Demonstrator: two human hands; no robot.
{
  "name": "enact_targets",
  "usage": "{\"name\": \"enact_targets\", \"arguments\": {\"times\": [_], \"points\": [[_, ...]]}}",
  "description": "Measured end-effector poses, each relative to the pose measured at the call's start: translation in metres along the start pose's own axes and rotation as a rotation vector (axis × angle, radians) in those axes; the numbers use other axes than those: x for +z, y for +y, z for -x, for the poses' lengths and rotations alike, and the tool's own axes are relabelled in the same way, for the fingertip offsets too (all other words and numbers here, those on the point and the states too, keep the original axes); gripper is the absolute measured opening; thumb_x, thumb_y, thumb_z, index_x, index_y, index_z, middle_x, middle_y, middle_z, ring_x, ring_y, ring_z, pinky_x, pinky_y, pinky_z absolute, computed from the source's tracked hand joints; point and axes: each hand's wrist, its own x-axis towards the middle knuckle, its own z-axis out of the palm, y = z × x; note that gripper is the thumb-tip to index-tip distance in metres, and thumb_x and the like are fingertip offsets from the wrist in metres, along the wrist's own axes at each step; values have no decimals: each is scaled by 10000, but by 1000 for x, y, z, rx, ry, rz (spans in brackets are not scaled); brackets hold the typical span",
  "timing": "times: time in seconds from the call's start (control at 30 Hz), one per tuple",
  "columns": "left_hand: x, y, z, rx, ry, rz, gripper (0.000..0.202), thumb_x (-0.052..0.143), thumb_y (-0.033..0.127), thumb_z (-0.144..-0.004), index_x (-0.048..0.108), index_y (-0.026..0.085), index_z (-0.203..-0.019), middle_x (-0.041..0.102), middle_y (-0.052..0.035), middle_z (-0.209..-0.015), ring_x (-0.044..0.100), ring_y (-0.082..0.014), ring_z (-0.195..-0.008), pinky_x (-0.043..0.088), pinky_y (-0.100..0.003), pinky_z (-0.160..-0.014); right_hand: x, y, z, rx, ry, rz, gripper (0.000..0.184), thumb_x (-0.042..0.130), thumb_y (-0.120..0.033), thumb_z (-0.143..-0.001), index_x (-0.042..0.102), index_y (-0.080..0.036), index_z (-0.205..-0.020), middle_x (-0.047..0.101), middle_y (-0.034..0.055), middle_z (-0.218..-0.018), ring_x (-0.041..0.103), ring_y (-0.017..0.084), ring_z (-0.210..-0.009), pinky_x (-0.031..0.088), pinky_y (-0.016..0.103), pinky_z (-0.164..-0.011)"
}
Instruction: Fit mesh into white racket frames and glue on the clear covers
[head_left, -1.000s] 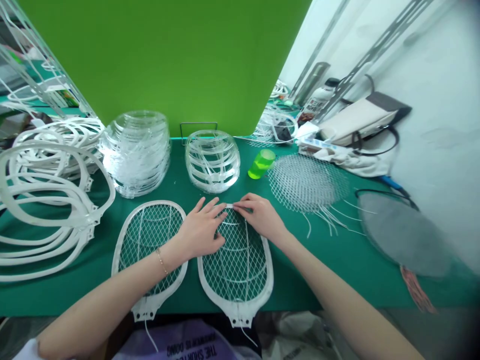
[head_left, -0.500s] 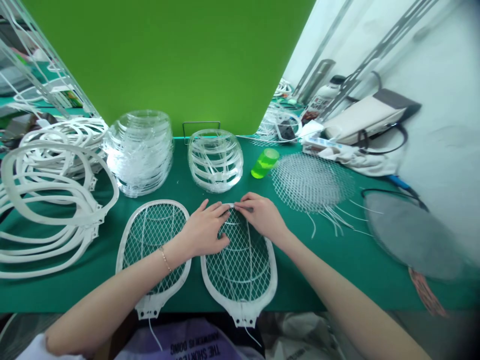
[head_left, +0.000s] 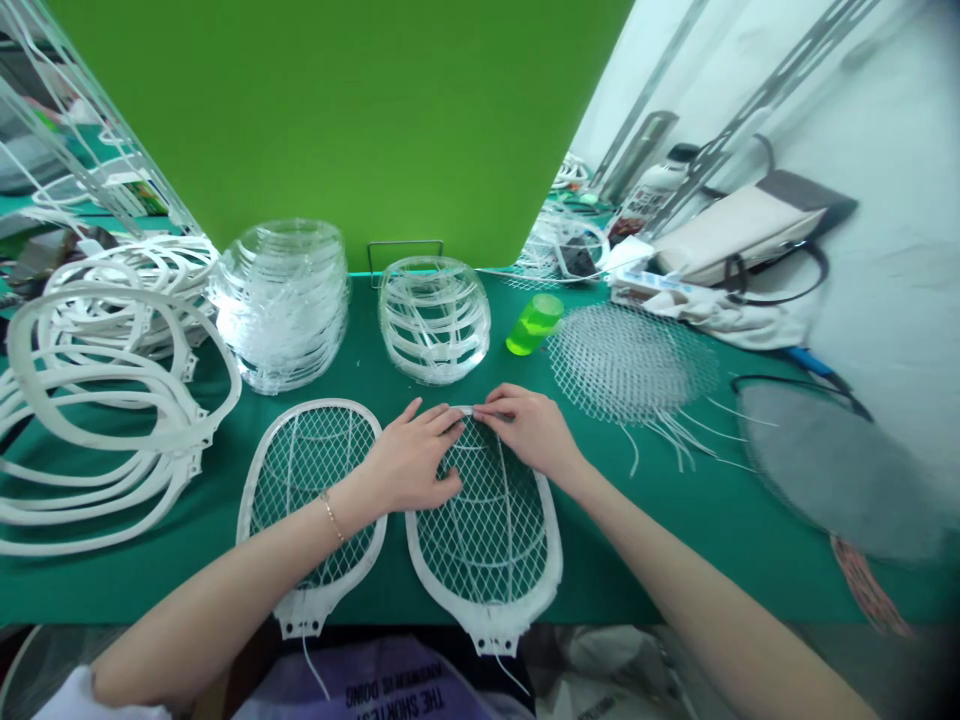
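Two white racket-shaped frames with wire mesh lie side by side on the green table. My left hand [head_left: 411, 457] lies flat with fingers spread on the upper left of the right frame [head_left: 487, 540]. My right hand [head_left: 529, 426] rests on that frame's top rim, its fingers pressed together at the edge near my left fingertips. The left frame [head_left: 300, 470] lies untouched beside my left wrist.
Two stacks of clear plastic shells [head_left: 281, 300] [head_left: 433, 318] stand behind the frames. White empty frames [head_left: 97, 400] pile up at the left. A green cup [head_left: 533, 324], loose mesh [head_left: 630, 362], a dark mesh disc [head_left: 832, 465] and a bag [head_left: 742, 235] lie at the right. A green board [head_left: 337, 120] stands behind.
Both hands stay on the top of the right frame; only the camera has shifted slightly, moving the scene a little to the right.
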Motion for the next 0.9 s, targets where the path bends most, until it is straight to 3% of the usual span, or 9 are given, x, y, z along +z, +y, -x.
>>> {"name": "enact_targets", "arguments": {"times": [0.1,0.2,0.3,0.4,0.5,0.67,0.9], "points": [[-3,-1,-1,-16,-6,36,576,480,372,-891,541,147,-1418,445,-88,-1557,399,-300,-1439,196,-538,-1231,-2,-1,-7,40,-28,21,107,691,-224,-856,785,-241,-806,729,18,-941,670,160,-783,489,279,-701],[-7,-2,-3,-22,-16,50,586,539,373,-838,582,160,-1382,472,-86,-1537,385,-314,-1448,136,-541,-1244,-9,-2,-20,185,-126,0,36,766,-259,-787,761,-234,-811,736,11,-897,674,168,-780,492,276,-694],[-11,-3,-4,-13,-24,36,578,555,393,-835,603,156,-1360,485,-86,-1529,326,-328,-1479,70,-552,-1248,-13,-3,-27,279,-235,-6,177,819,-296,-728,741,-229,-871,730,-2,-820,662,166,-723,483,269,-646],[-11,-2,-2,7,-33,8,577,529,383,-868,569,150,-1395,445,-85,-1558,257,-322,-1509,50,-571,-1243,-12,-7,-19,131,-178,58,78,720,-293,-840,741,-241,-894,729,13,-924,665,172,-827,480,272,-699],[-10,0,1,7,-22,-34,596,533,389,-878,547,133,-1416,398,-104,-1585,213,-321,-1522,38,-565,-1245,-7,-11,-6,9,-83,146,110,616,-243,-920,726,-238,-917,709,28,-1026,653,179,-956,469,261,-715],[-12,3,1,3,-10,-67,571,540,393,-880,577,131,-1386,417,-106,-1574,252,-327,-1508,2,-574,-1242,-3,-14,0,8,-58,227,113,573,-233,-954,685,-232,-947,691,27,-1051,637,171,-960,427,246,-630],[-14,4,0,0,-25,-39,574,520,354,-868,553,158,-1407,429,-100,-1567,323,-323,-1480,65,-598,-1232,-3,-13,0,42,-49,219,91,587,-222,-940,677,-226,-924,692,24,-1016,644,178,-939,426,268,-624]]}}
